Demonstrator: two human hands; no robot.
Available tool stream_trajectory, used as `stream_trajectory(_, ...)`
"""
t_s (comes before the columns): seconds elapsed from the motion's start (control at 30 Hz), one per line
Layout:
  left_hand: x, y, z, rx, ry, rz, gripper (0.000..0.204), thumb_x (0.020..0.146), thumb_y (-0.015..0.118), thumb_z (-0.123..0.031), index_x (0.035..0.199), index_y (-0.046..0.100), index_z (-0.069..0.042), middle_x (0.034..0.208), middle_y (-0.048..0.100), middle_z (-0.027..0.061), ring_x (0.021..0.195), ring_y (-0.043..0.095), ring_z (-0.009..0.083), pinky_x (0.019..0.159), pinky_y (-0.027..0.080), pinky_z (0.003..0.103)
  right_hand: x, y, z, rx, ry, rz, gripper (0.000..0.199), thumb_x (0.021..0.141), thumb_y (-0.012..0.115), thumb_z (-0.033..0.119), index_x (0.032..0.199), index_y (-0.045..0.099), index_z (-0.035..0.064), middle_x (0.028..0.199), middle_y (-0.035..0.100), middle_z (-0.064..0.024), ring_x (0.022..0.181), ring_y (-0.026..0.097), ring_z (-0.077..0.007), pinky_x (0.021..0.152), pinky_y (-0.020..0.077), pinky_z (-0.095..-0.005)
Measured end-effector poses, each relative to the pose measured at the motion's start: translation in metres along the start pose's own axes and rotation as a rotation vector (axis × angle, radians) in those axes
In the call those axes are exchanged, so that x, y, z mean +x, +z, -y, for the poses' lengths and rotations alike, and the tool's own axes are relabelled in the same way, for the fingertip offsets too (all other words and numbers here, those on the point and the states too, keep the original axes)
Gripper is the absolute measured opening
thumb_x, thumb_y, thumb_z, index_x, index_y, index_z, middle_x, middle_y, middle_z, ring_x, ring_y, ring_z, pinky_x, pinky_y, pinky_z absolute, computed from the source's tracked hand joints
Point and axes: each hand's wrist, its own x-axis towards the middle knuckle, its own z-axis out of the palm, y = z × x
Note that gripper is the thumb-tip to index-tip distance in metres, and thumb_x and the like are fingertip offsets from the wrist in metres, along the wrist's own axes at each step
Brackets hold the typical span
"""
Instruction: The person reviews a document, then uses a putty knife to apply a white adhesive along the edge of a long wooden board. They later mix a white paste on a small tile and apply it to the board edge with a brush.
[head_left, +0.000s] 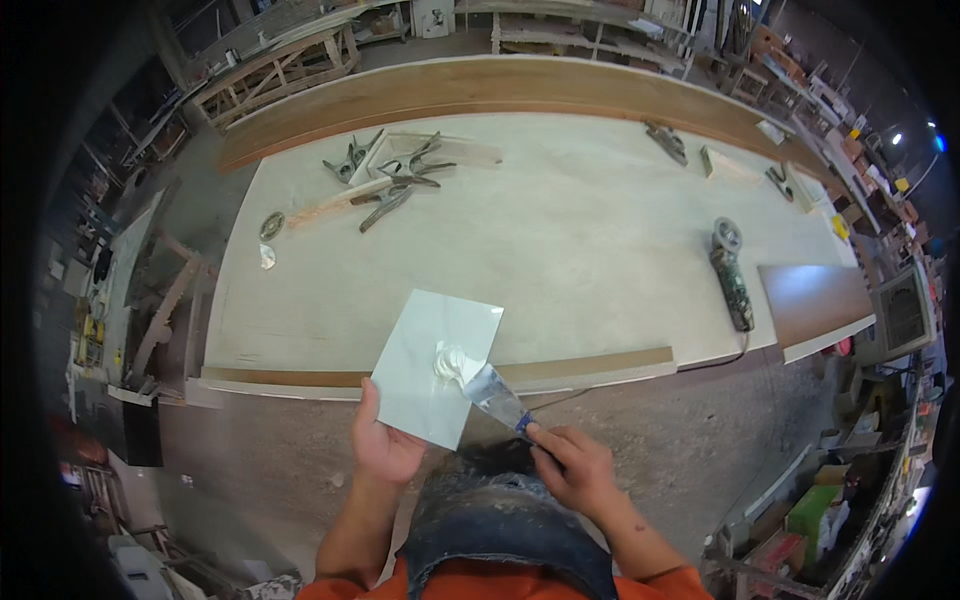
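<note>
My left hand [388, 445] grips a flat white board [415, 345] by its lower left edge, thumb on top and fingers underneath. A dollop of white paste [452, 362] sits near the board's middle. In my right hand [575, 462] is a putty knife [496, 393] with a metal blade and a blue part near the handle. Its blade tip touches the paste at the right side of the board. Both hands are in front of the near edge of a large pale worktable [570, 240].
Spring clamps [400, 180] and wood pieces lie at the table's far left, beside a tape roll [271, 226]. On the right rest an angle grinder [732, 270], its cord trailing off the near edge, and a brown panel [815, 300]. A long wooden board [480, 85] spans the far edge.
</note>
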Motion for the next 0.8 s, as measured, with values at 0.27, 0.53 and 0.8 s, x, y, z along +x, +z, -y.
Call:
stream_trajectory(0.27, 0.031, -0.002, -0.041, 0.14, -0.009, 0.088, 0.061, 0.11, 0.038, -0.047, 0.151, 0.042, -0.001, 0.148, 0.054, 0.0142, 0.133, 0.055, 0.0296, 0.112, 0.045, 0.046, 0.01, -0.01, 0.017, 0.263, 0.296, -0.02, 0.033, 0.089, 0.076, 0.013, 0.121, 0.074, 0.0099, 0.095, 0.072, -0.0134, 0.077, 0.07, -0.0297, 0.068, 0.055, -0.0342)
stream_trajectory(0.53, 0.084, -0.012, -0.109, 0.325, -0.162, 0.258, 0.064, 0.11, 0.039, -0.048, 0.153, 0.039, 0.0, 0.152, 0.051, 0.0145, 0.137, 0.052, 0.0301, 0.116, 0.041, 0.047, 0.065, 0.035, 0.088, 0.158, 0.417, -0.086, 0.03, 0.083, 0.079, 0.005, 0.113, 0.076, 0.0043, 0.089, 0.072, -0.0143, 0.074, 0.068, -0.0256, 0.067, 0.0516, -0.0333)
stream_trajectory(0.8, 0.132, -0.031, -0.139, 0.399, -0.215, 0.256, 0.063, 0.11, 0.04, -0.047, 0.154, 0.038, -0.001, 0.153, 0.05, 0.0134, 0.138, 0.051, 0.0294, 0.116, 0.039, 0.047, 0.054, 0.058, 0.114, -0.102, 0.664, -0.103, 0.026, 0.088, 0.074, 0.01, 0.113, 0.075, 0.0051, 0.091, 0.073, -0.0123, 0.073, 0.069, -0.0249, 0.064, 0.0531, -0.0338)
